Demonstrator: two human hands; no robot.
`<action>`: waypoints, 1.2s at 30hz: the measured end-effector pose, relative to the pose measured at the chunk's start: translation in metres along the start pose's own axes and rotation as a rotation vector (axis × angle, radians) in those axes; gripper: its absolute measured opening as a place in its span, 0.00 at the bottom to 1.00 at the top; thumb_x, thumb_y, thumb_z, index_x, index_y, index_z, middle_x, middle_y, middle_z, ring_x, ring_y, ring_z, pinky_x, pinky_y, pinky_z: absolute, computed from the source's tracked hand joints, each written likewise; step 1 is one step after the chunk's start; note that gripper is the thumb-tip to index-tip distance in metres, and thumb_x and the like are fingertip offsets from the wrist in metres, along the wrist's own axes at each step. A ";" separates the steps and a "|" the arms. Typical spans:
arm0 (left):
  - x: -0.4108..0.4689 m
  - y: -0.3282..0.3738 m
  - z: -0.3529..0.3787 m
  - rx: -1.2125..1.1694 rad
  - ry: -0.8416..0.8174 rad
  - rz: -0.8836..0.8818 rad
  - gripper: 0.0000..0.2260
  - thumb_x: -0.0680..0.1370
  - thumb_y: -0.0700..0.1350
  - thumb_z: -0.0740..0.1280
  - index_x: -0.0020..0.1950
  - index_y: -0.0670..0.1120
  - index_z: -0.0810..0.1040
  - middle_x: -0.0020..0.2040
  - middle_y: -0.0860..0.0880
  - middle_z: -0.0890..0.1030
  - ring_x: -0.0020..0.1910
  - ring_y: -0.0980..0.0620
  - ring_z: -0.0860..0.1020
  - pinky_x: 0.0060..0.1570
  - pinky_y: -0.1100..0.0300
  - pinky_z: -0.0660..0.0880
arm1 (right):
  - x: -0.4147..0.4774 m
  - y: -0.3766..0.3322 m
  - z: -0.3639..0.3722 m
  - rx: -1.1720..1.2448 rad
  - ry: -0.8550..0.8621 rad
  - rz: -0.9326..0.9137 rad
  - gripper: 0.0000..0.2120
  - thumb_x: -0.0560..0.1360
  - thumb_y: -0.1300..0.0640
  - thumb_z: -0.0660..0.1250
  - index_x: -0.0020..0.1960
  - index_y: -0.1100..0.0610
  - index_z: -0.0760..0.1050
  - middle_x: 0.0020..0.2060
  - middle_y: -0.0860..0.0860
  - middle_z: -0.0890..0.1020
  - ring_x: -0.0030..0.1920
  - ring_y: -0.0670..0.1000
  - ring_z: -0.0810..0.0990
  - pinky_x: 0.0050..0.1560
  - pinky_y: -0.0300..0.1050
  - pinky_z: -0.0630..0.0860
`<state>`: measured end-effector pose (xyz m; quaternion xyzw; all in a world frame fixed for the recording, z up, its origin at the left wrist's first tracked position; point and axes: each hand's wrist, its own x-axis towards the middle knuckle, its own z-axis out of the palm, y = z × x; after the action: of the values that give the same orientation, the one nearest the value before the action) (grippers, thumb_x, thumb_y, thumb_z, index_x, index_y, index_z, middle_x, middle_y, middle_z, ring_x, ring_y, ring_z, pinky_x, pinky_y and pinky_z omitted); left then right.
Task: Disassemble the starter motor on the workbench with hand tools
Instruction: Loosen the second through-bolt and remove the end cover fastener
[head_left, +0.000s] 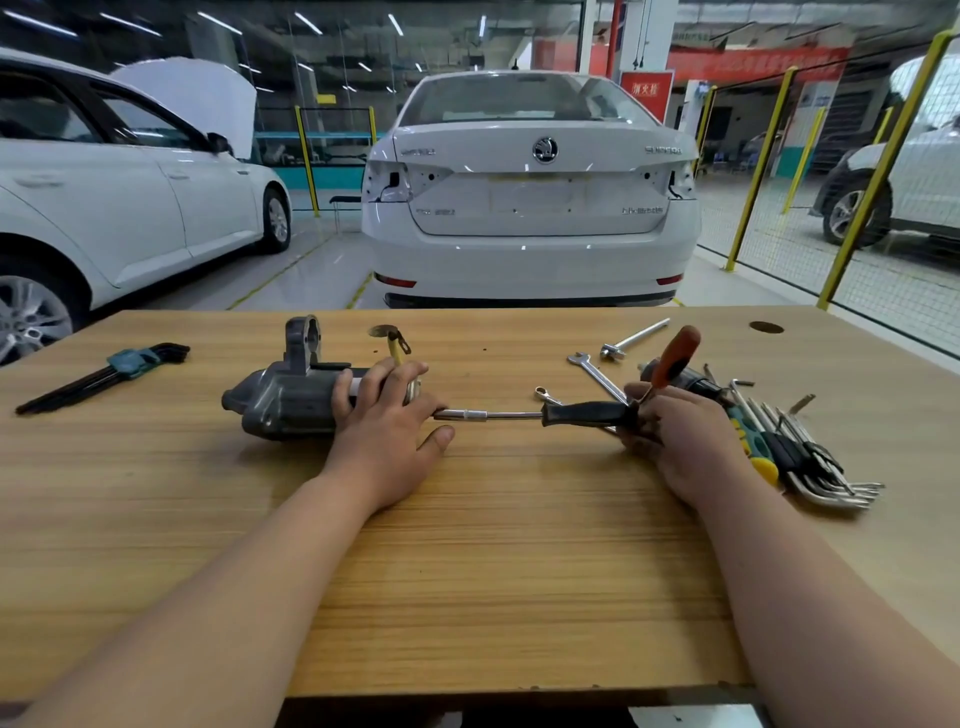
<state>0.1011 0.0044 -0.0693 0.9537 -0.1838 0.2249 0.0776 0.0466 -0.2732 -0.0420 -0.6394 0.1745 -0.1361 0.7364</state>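
The starter motor (283, 400) is laid on its side on the bench (493, 545), left of the middle and nearer the far edge, with its mounting flange turned up. It is gripped by the left hand (387, 415), whose fingers are curled over the dark body while the thumb is spread toward the near edge. A socket driver (582, 414) is held level by the right hand (670, 431). The fingers are wrapped round its black handle, and its chrome shaft is run to the motor's right end, behind the left thumb. An orange-handled screwdriver (675, 353) is seen rising from the same hand; whether it is held cannot be told.

A hex key set (104, 374) in a teal holder is placed by the left edge. Loose hex keys (815, 467) are fanned toward the right edge, and a spanner (597, 371) is laid beyond the right hand.

No writing is made out on the tools. Beyond the far edge a white car (530, 208) is parked, with a round emblem on its boot lid. Its blurred lettering seems to read SUPERB. White characters on a red sign (645, 89) are too blurred to be read.
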 end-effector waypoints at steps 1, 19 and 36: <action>0.000 0.000 0.000 0.010 -0.003 0.002 0.14 0.77 0.62 0.57 0.60 0.63 0.71 0.74 0.56 0.54 0.73 0.53 0.42 0.68 0.46 0.31 | -0.001 -0.002 -0.001 -0.011 -0.015 0.019 0.15 0.78 0.71 0.58 0.55 0.60 0.79 0.50 0.62 0.79 0.43 0.52 0.80 0.43 0.45 0.80; 0.002 0.016 0.004 -0.131 0.057 0.036 0.13 0.80 0.59 0.53 0.55 0.61 0.76 0.72 0.57 0.58 0.72 0.55 0.44 0.65 0.53 0.28 | 0.013 0.006 -0.009 -0.279 0.101 -0.045 0.15 0.82 0.66 0.58 0.63 0.55 0.77 0.41 0.52 0.75 0.33 0.48 0.71 0.24 0.34 0.68; 0.000 0.014 0.003 -0.172 0.094 0.044 0.09 0.79 0.55 0.60 0.55 0.59 0.79 0.74 0.54 0.61 0.74 0.52 0.48 0.68 0.52 0.32 | 0.016 0.006 -0.010 -0.049 0.138 -0.009 0.06 0.76 0.61 0.63 0.42 0.57 0.77 0.29 0.50 0.77 0.25 0.46 0.75 0.27 0.42 0.71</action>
<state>0.0969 -0.0094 -0.0709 0.9276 -0.2196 0.2545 0.1629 0.0564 -0.2878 -0.0505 -0.6470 0.2252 -0.1790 0.7061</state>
